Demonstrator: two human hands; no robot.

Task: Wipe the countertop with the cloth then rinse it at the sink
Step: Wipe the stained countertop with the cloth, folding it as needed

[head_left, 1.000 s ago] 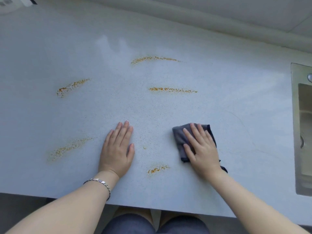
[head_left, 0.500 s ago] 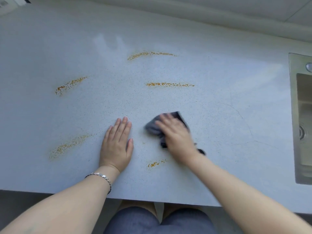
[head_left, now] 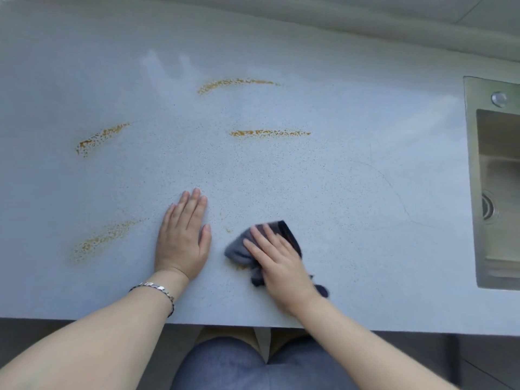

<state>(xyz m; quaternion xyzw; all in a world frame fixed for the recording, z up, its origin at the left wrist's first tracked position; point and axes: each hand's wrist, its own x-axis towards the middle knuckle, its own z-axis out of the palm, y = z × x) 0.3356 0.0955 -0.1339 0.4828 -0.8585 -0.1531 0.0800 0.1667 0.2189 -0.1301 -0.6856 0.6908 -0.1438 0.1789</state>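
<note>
A pale speckled countertop point(head_left: 351, 170) fills the view. Several orange-yellow smears mark it: one at the far middle point(head_left: 236, 83), one right of centre point(head_left: 270, 133), one at the left point(head_left: 101, 136), one at the near left point(head_left: 104, 239). My right hand point(head_left: 278, 263) presses a crumpled dark grey cloth point(head_left: 239, 250) flat on the counter near the front edge, over a small smear whose last trace point(head_left: 242, 267) peeks out below the cloth. My left hand point(head_left: 183, 237) lies flat, fingers together, just left of the cloth. A steel sink point(head_left: 495, 192) is set in at the right edge.
The counter's front edge point(head_left: 84, 319) runs across the bottom, with my knees below it. A wall ledge point(head_left: 365, 21) borders the far side. A round metal cap point(head_left: 499, 98) sits on the sink's rim.
My right hand swept the cloth left toward my left hand, then down toward the front edge, onto the small near smear, which is now mostly covered. My left hand stayed planted.
</note>
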